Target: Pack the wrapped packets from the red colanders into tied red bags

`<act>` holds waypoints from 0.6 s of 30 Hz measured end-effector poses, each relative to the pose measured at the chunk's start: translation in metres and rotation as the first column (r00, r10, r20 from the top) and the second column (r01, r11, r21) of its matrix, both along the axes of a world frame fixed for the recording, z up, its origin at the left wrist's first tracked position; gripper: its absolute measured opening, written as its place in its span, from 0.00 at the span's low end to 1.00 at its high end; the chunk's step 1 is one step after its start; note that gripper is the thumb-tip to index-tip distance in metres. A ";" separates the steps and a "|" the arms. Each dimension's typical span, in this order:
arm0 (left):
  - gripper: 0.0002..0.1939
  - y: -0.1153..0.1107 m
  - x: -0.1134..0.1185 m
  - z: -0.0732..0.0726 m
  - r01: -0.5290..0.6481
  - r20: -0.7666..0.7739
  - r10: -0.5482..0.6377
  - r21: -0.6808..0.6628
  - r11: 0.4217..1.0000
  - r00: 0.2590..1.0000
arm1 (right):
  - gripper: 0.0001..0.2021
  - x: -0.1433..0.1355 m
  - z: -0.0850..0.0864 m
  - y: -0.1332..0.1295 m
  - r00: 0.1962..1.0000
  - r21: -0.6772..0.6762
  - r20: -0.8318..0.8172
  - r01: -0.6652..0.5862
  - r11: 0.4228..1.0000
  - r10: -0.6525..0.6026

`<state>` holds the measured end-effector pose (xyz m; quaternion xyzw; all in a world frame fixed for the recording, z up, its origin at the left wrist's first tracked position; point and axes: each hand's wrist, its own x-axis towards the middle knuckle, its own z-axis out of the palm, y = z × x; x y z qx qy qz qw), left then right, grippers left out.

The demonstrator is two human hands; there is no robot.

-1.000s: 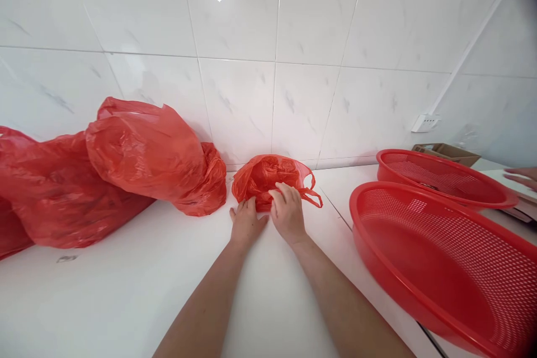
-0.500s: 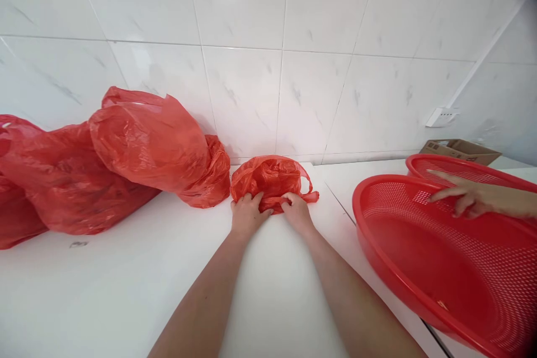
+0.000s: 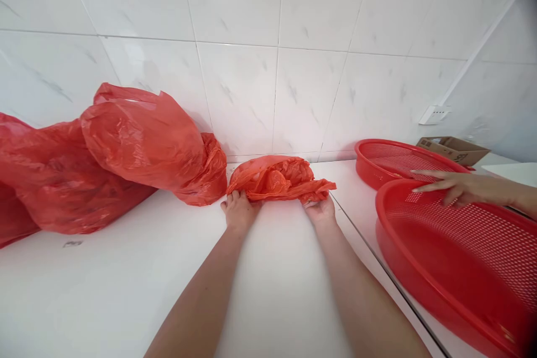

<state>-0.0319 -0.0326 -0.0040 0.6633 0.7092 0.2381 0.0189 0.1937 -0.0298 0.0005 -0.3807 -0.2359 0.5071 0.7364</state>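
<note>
**Both hands on the small red bag, looks like a flattening or folding step**

So there's only the head view here. The person's left hand [image 3: 241, 211] is pinching the front left edge of the small red bag [image 3: 277, 179], fingers tucked in at the plastic. The right hand [image 3: 322, 211] is grasping the bag's bunched right end from below, palm partly turned up; some fingertips are hiding under the plastic, so no telling exactly how firm that grip is.

The bag is lying on the white tabletop [image 3: 104, 291], right by the tiled wall [image 3: 235, 11], and it's looking pretty crumpled. Larger red bags [image 3: 142, 137] are slumping just to its left. Over on the right, a front basket [image 3: 396, 251] and a back basket [image 3: 364, 170] are sitting near each other, with somebody else's hand [image 3: 461, 184] hanging over the front one's far rim. Can't tell if it's touching.

Guessing the step: they're spreading the bag's front edge between both hands. IMO the next move is calling for an even hold on both ends and a gentle touch, since plastic that thin is probably slipping or tearing easily.
</note>
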 end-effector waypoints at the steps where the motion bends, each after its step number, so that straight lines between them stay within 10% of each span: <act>1: 0.32 0.000 0.000 0.001 -0.013 0.008 0.013 0.011 1.000 1.000 | 0.06 0.003 0.001 -0.001 1.000 0.004 -0.017 -0.008 1.000 0.008; 6: 0.32 -0.011 0.001 0.014 -0.020 0.042 0.015 0.119 0.993 0.999 | 0.06 -0.006 0.002 -0.005 0.997 0.017 0.012 -0.072 0.997 0.072; 9: 0.35 -0.018 -0.001 0.020 0.116 0.216 -0.184 0.293 0.949 0.959 | 0.12 -0.019 0.001 -0.006 0.989 0.023 0.116 -0.093 0.995 0.089; 13: 0.22 -0.015 -0.009 0.012 0.248 0.699 -0.413 0.331 0.910 0.584 | 0.19 -0.037 0.002 -0.012 0.948 0.032 0.311 -0.087 0.996 0.073; 15: 0.16 -0.009 -0.012 0.005 0.243 0.802 -0.388 0.308 0.920 0.454 | 0.26 -0.045 0.004 -0.016 0.841 0.046 0.539 -0.080 0.996 0.043; 18: 0.10 -0.002 -0.017 -0.001 0.205 0.896 -0.359 0.312 0.928 0.263 | 0.36 -0.056 0.006 -0.022 0.414 0.035 0.910 -0.096 0.995 0.008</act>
